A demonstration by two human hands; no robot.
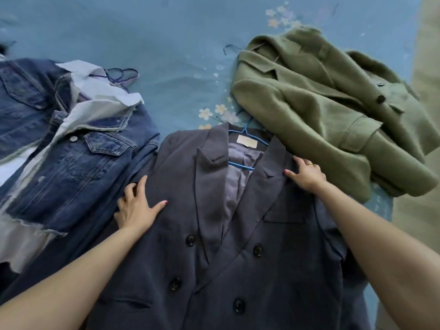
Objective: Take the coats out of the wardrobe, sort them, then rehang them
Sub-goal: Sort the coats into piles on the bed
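Note:
A dark grey-blue double-breasted blazer [238, 234] lies flat in front of me on a blue hanger [247, 136]. My left hand [137, 206] rests on its left shoulder, fingers spread, thumb on the cloth. On its right shoulder my right hand [307, 173] presses down, fingers curled at the seam edge. A blue denim jacket [76, 158] with a pale lining lies to the left. To the upper right sits an olive green wool coat [321, 110], crumpled.
All three garments lie on a blue bed sheet [178, 55] with small flower prints. Thin wire hanger hooks [121, 75] stick out above the denim jacket, and another hook [229, 47] shows at the green coat's collar. A beige surface [426, 222] borders the right edge.

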